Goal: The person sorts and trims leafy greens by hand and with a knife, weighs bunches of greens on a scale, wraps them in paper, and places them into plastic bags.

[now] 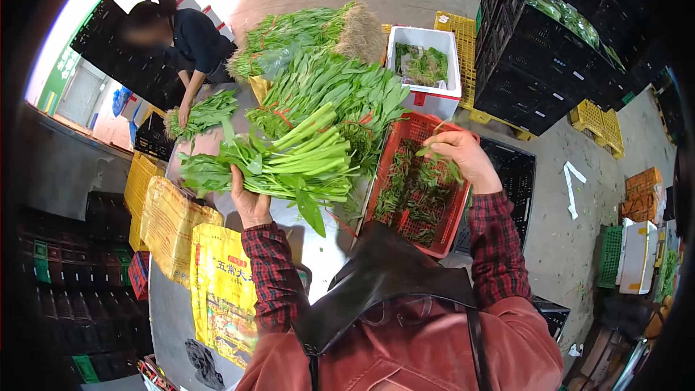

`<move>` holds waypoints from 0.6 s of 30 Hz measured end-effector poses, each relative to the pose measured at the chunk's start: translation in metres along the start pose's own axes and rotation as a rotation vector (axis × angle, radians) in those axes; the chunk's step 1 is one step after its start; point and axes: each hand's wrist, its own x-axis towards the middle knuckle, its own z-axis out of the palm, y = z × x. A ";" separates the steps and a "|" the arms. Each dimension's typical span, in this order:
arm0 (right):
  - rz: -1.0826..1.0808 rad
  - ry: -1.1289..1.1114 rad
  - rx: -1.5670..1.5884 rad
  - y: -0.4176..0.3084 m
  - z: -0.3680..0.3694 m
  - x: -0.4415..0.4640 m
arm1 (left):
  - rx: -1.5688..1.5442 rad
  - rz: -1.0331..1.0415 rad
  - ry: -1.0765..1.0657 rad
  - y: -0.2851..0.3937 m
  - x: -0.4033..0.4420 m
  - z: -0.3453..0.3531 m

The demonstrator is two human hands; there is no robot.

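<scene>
My left hand (pixel 250 204) is closed around a bunch of water spinach (pixel 308 163), its pale green stems pointing right and its leaves hanging to the left, above the metal table. Over a red plastic crate (pixel 455 221), my right hand (pixel 467 158) pinches a small green sprig (pixel 433 150) between thumb and fingers. Loose leaves and thin stems (pixel 416 192) lie inside that crate. Just beyond the held bunch, more water spinach (pixel 315 87) is piled on the table, tied with red bands.
A co-worker (pixel 206 47) bends over greens (pixel 210 112) at the far left. Behind the red crate stands a white foam box (pixel 456 65) with greens inside. Black crates (pixel 521 65) are stacked at the right. A yellow bag (pixel 221 282) lies on the table's near left.
</scene>
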 end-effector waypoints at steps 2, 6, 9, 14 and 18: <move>-0.012 0.076 -0.183 0.003 0.003 0.004 | -0.030 0.010 -0.018 -0.003 0.006 -0.004; -0.291 -0.032 -0.253 -0.009 0.074 0.024 | -0.027 -0.090 0.055 -0.041 0.007 0.020; -0.218 -0.029 0.114 0.004 0.103 0.037 | -0.072 -0.138 0.075 -0.060 0.009 0.031; 0.005 -0.040 0.512 -0.001 0.043 0.030 | -0.155 -0.063 0.210 -0.034 0.015 0.006; 0.024 0.100 0.239 0.001 0.015 0.036 | -0.148 0.001 0.207 -0.021 0.015 -0.006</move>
